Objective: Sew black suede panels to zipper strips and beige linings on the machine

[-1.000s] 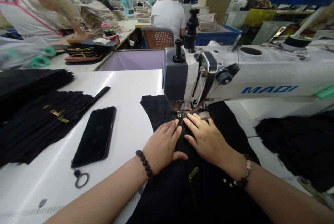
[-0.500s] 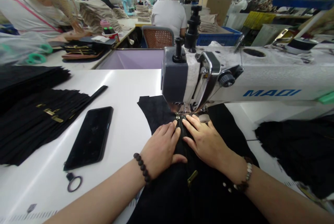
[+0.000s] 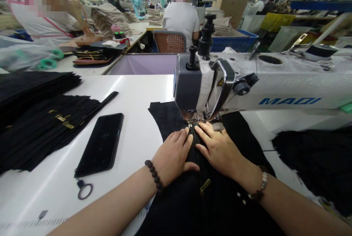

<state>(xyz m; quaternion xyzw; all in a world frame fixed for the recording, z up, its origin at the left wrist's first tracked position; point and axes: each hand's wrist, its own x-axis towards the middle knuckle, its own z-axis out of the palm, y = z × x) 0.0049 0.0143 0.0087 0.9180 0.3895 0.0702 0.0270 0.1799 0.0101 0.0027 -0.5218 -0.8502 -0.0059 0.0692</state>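
Observation:
A black fabric piece (image 3: 225, 206) lies under the head of a sewing machine (image 3: 189, 85), with a zipper (image 3: 196, 139) running lengthwise down its middle. My left hand (image 3: 174, 151) rests flat on the cloth just left of the zipper, fingers stretched toward the presser foot. On the zipper's other side my right hand (image 3: 217, 148) presses the cloth with its fingers spread. Both sets of fingertips are close to the presser foot (image 3: 194, 120). Nearer to me, a brass zipper pull (image 3: 205, 186) lies between my wrists. The needle tip is too small to make out.
Left of the cloth, a black phone (image 3: 100, 144) with a ring strap (image 3: 85, 191) lies on the white table. Stacked black pieces (image 3: 55, 118) with gold zipper pulls sit farther left. More black fabric (image 3: 313, 162) lies at right. A person in white (image 3: 180, 19) sits ahead.
The whole view has shifted slightly, so everything appears a little further right and lower. Both hands keep their places on the cloth, with no clear movement of the fabric.

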